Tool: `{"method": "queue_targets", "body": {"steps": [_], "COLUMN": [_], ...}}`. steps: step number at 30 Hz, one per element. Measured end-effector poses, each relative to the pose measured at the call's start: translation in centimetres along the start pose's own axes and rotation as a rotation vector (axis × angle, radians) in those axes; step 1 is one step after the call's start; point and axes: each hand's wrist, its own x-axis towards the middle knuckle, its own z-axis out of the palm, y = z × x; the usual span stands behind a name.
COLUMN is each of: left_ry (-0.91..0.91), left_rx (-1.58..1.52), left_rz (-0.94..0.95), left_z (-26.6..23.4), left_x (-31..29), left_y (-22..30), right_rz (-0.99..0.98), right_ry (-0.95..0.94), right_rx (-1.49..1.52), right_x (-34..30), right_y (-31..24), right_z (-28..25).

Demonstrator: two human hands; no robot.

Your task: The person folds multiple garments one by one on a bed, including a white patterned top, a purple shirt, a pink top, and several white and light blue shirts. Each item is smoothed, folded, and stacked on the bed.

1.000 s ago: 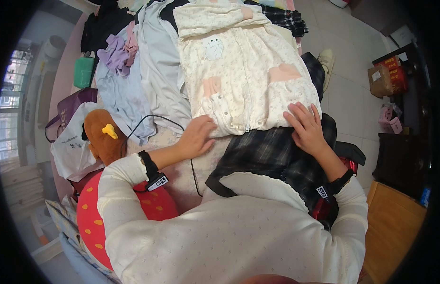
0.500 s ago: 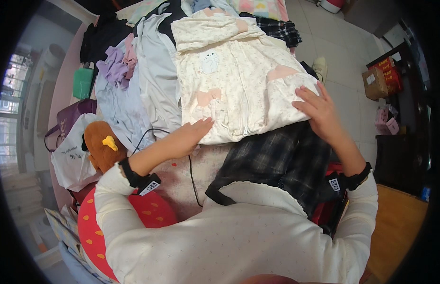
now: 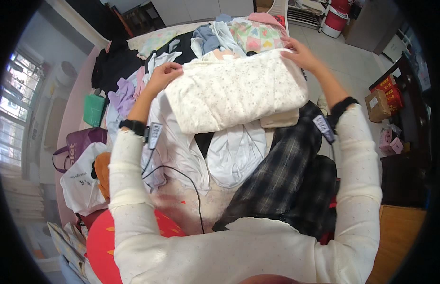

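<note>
A cream zip jacket (image 3: 239, 94) with a small speckled print is doubled over in front of me, its plain speckled side showing and the zip hidden. My left hand (image 3: 164, 78) pinches the far left corner of the folded edge. At the far right corner, my right hand (image 3: 299, 55) grips the same edge between thumb and fingers. A bit of peach trim shows past the far edge. Beneath and nearer me lies a white shirt (image 3: 236, 154), partly covered by the jacket.
Black plaid trousers (image 3: 295, 170) cover my legs. Left are a lilac garment (image 3: 121, 99), a green pack (image 3: 93, 109), a purple bag (image 3: 85, 138) and a white bag (image 3: 85, 180). A black cable (image 3: 197, 191) crosses the bed. More clothes lie beyond, including a heart-patterned cloth (image 3: 258, 35).
Both hands have moved away from me, from resting on the jacket to gripping its edge. The jacket's near part has been folded up and over, uncovering the white shirt.
</note>
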Motion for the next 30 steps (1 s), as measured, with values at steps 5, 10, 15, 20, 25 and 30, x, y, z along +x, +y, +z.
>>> {"method": "queue_targets", "body": {"steps": [5, 10, 15, 20, 25, 30], "left_ry": [0.215, -0.019, 0.181, 0.398, -0.012, -0.187], "left_rx": [-0.179, 0.009, 0.017, 0.86, 1.286, 1.205], "left_rz": [-0.565, -0.264, -0.047, 0.167, 0.266, 0.267], "left_z": [2.1, 1.0, -0.3, 3.8, 12.0, 9.5], "left_x": [1.7, 1.1, 6.0, 5.9, -1.9, -0.9], "left_y": [-3.3, -4.2, -5.2, 0.2, 2.0, -3.4], "right_rz": [0.557, 0.53, 0.396, 0.253, -0.085, 0.165], "right_ry": [0.006, 0.04, 0.243, 0.259, 0.092, -0.215], "right_rx": [-0.15, 0.319, 0.429, -0.627, -0.664, -0.774], "right_x": [1.9, 0.9, 2.3, 2.8, -0.5, 0.1], "right_y": [5.9, 8.0, 9.5, 4.4, -0.9, 1.7], "right_z": [5.4, 5.1, 4.7, 8.0, 15.7, 17.7]}}
